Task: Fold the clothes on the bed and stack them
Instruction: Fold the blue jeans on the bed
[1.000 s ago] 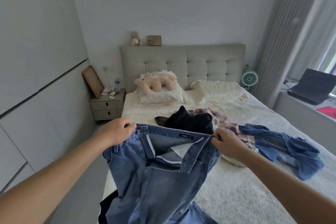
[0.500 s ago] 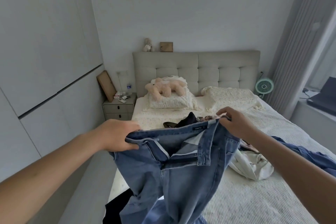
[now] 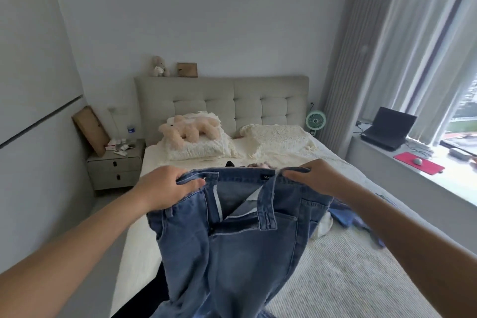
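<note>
A person stands at the foot corner of a bed, arms stretched forward, seen from a head-worn camera. At far left a pale grey wall panel runs along the side, with a narrow strip of floor between it and the bed's left edge. Against that wall stands a grey two-drawer nightstand (image 3: pixel 115 166), cluttered with small papers, and a brown board (image 3: pixel 90 130) leans above it. The left hand (image 3: pixel 164 186) grips the left end of the waistband of a pair of blue jeans (image 3: pixel 232 245), fingers curled over the denim and thumb on the front. The jeans hang in the air over the bed's near left corner, fly open, legs dropping out of view at the bottom edge. The right hand (image 3: pixel 315 177) pinches the right end of the waistband, fingers curled round it, so the band is stretched level between both hands. Behind the jeans, the bed (image 3: pixel 343 279) has a ribbed off-white cover, with bare cover in the near right part. Just past the right forearm lies a heap of other clothes (image 3: pixel 343 217), blue and white, partly hidden. At the head of the bed two cream pillows rest against a tufted beige headboard (image 3: pixel 222 95); a pink plush toy (image 3: pixel 189 128) lies on the left pillow. A small teddy and a wooden frame sit on the headboard ledge. Right of the bed a small green fan (image 3: pixel 315 120) stands by grey curtains. At far right a window sill close beside the bed's right edge holds an open black laptop (image 3: pixel 388 128) and a red mat (image 3: pixel 418 162) with a mouse.
</note>
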